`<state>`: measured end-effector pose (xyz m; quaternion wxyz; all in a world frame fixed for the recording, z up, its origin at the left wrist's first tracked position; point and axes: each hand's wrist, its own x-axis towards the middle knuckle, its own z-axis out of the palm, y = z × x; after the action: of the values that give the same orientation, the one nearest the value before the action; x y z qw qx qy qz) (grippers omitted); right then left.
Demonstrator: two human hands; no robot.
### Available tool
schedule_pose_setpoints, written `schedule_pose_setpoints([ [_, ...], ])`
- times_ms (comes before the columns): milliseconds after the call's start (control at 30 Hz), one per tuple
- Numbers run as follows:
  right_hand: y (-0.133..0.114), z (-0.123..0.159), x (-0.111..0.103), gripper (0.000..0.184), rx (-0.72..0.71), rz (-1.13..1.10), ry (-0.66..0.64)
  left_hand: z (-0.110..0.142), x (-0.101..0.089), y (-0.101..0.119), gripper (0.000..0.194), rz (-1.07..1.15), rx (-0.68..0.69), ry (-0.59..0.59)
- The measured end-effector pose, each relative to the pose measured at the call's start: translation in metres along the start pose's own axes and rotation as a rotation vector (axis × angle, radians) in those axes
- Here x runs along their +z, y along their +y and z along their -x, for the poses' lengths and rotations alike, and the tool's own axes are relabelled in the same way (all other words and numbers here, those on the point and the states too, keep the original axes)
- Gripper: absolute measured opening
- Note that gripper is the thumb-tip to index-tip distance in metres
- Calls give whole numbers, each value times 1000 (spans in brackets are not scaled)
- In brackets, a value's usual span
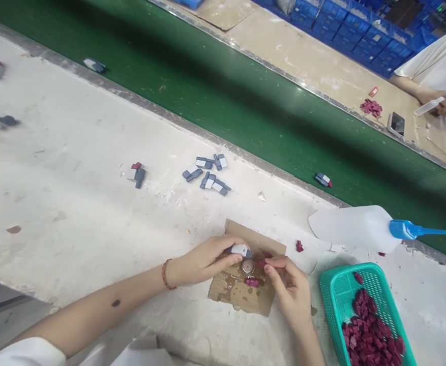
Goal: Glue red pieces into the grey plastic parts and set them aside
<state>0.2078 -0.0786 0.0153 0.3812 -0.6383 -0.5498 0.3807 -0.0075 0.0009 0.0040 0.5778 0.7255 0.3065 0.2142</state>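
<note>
My left hand (211, 259) is closed around a small grey-and-white plastic piece (239, 250), held over a stained sheet of cardboard (241, 300). Just to its right, my right hand (289, 284) pinches a small dark-red piece (263, 262) between thumb and fingertips. A round bottle cap (247, 266) with a crimped edge lies on the cardboard between both hands. Beside the cap are more dark-red pieces (251, 281). The two hands are close but apart.
At right stand a green basket (325, 295) of dark-red pieces and a white bottle (348, 226) with a blue nozzle, lying down. Several grey-and-white pieces (207, 175) lie ahead. Beyond runs a green conveyor belt (207, 81); across it, a person's hand (440, 103) holds a bottle.
</note>
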Motion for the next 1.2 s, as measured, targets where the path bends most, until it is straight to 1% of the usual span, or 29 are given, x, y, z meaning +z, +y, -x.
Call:
schedule_pose_setpoints([
  [100, -1, 1, 4, 14, 77, -234, 84, -1, 2, -2, 43, -96, 70, -26],
  [167, -4, 2, 8, 16, 80, -367, 115, -2, 4, -3, 49, -164, 132, -47],
  [233, -7, 2, 13, 15, 56, -434, 132, -3, 5, -3, 52, -207, 183, -67],
  [300, -10, 2, 17, 15, 32, -446, 143, -3, 6, -4, 53, -222, 208, -75],
  [400, -13, 0, 22, 17, 22, -416, 152, -2, 6, -5, 53, -219, 212, -74],
  [500, -12, 0, 24, 19, 27, -373, 130, -2, 6, -5, 54, -228, 198, -77],
  [633, -9, 0, 27, 17, -4, -360, 94, -3, 8, -5, 54, -250, 187, -90],
  [833, -7, 2, 27, 10, -68, -234, 36, -1, 8, -6, 55, -296, 175, -100],
  [933, -9, 2, 25, 10, -81, -190, 13, 0, 9, -6, 54, -335, 196, -94],
  [1067, -14, 3, 19, 13, -68, -94, -24, 2, 11, -5, 50, -339, 247, -59],
  [1200, -15, 6, 20, 18, -159, -1, -7, 3, 12, -3, 39, -309, 255, -54],
])
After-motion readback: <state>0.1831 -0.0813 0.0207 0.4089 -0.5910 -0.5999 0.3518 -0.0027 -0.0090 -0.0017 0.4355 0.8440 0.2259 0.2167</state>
